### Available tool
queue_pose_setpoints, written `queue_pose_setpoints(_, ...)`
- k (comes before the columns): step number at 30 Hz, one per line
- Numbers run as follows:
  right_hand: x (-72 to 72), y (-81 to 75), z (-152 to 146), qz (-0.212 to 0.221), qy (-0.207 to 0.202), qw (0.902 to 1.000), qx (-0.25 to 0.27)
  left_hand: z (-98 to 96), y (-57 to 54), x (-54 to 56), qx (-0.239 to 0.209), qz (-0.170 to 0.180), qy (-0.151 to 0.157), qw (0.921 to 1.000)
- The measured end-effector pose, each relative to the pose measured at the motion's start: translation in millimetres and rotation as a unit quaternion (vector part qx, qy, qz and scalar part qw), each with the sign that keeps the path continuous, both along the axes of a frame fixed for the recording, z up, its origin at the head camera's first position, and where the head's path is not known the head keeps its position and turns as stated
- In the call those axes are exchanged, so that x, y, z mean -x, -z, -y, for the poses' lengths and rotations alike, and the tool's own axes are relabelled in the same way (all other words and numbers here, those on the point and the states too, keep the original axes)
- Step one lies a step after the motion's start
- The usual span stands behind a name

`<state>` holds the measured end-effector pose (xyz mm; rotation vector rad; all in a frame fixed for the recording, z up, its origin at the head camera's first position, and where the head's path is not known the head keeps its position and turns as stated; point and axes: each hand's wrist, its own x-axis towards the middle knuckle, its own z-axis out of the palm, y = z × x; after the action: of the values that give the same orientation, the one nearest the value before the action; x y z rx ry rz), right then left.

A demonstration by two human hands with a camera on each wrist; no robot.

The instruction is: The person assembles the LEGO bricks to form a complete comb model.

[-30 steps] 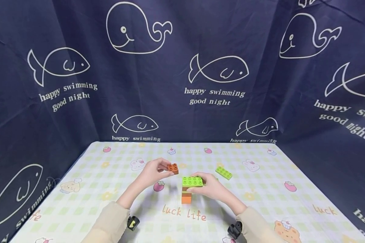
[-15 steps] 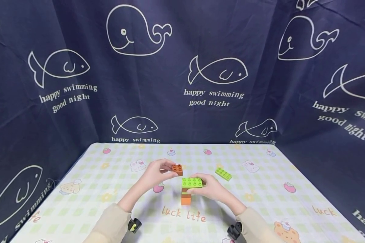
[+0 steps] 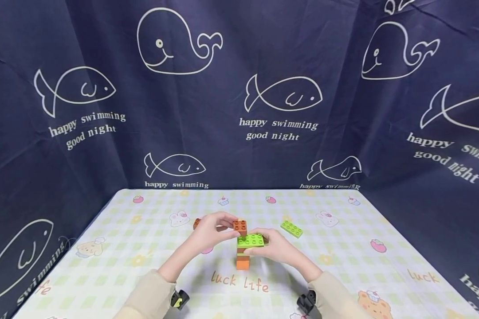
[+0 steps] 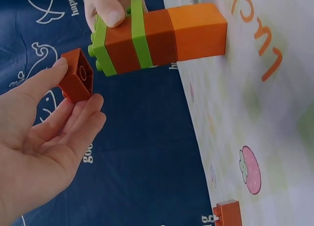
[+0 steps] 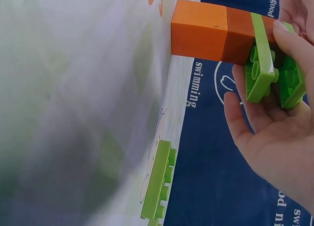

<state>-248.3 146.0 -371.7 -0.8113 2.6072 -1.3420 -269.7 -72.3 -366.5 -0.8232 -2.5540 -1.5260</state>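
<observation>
My left hand [image 3: 212,233] pinches a reddish-brown toy building brick [image 3: 240,227] between thumb and fingers. In the left wrist view that brick [image 4: 77,76] is tilted, its hollow underside showing, a small gap from the topmost studs. A stack of bricks stands upright on the table: an orange block [image 4: 201,32] at the bottom, then a brown brick [image 4: 160,36], a green plate [image 4: 141,35], another brown brick [image 4: 120,52] and a green plate [image 3: 250,240] on top. My right hand [image 3: 277,244] grips the upper stack from the right, thumb on the near side.
A loose green plate [image 3: 292,228] lies on the patterned tablecloth [image 3: 335,283], behind and right of the stack. Another brown brick [image 3: 197,223] sits behind my left hand, partly hidden by it. A dark blue curtain [image 3: 223,97] surrounds the table's back and sides.
My left hand has carried its brown brick rightward, from left of the stack to over the left end of the top green plate. My right hand keeps its hold. The loose brown brick has come into sight.
</observation>
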Motion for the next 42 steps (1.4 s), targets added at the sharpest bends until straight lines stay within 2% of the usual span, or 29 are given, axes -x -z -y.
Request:
queue_pose_setpoints(4, -1.0, -2.7, 0, 0.001, -0.002, 1.0, -0.005, -2.8, 0.1, -2.5, 0.005, 0.007, 0.003, 1.0)
queue_pose_setpoints(9, 3.4, 2.9, 0, -0.004, -0.008, 1.0, 0.003, -4.4, 0.3, -3.7, 0.01, -0.005, 0.009, 0.9999)
queue_pose_setpoints(16, 21.8, 29.4, -4, -0.007, 0.006, 0.9999, -0.008, -5.8, 2.3, -2.8, 0.015, -0.012, 0.013, 0.9997)
queue_pose_setpoints(18, 23.6, 31.7, -6, -0.006, 0.004, 1.0, -0.006, -5.8, 2.9, -2.7, 0.017, -0.011, 0.014, 0.9997)
queue_pose_setpoints(29, 24.3, 32.0, -7, -0.007, -0.003, 1.0, -0.003, -5.8, 5.7, -3.4, 0.032, -0.027, 0.026, 0.9988)
queue_pose_setpoints(42, 22.6, 30.8, -6, -0.004, -0.003, 1.0, 0.006, -6.7, 5.7, -4.1, 0.048, -0.021, 0.036, 0.998)
